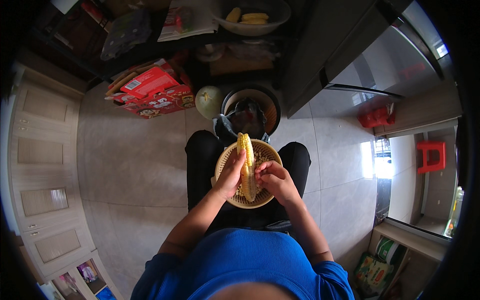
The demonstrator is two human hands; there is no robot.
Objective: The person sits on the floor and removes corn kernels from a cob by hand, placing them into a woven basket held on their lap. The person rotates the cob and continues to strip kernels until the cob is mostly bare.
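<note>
An ear of corn stands nearly upright in the picture over a beige plastic basket on my lap. Yellow kernels cover its far part, while its near part is stripped in places. My left hand is wrapped around the left side of the ear, thumb along it. Against the right side, my right hand has its fingers curled together at the kernel rows; whatever they pinch is hidden. Loose corn kernels lie inside the basket.
Beyond my knees stands a round bin with a dark bag draped over it. Beside it are a pale round melon and a red carton. A bowl on the shelf holds more corn. A red stool is far right.
</note>
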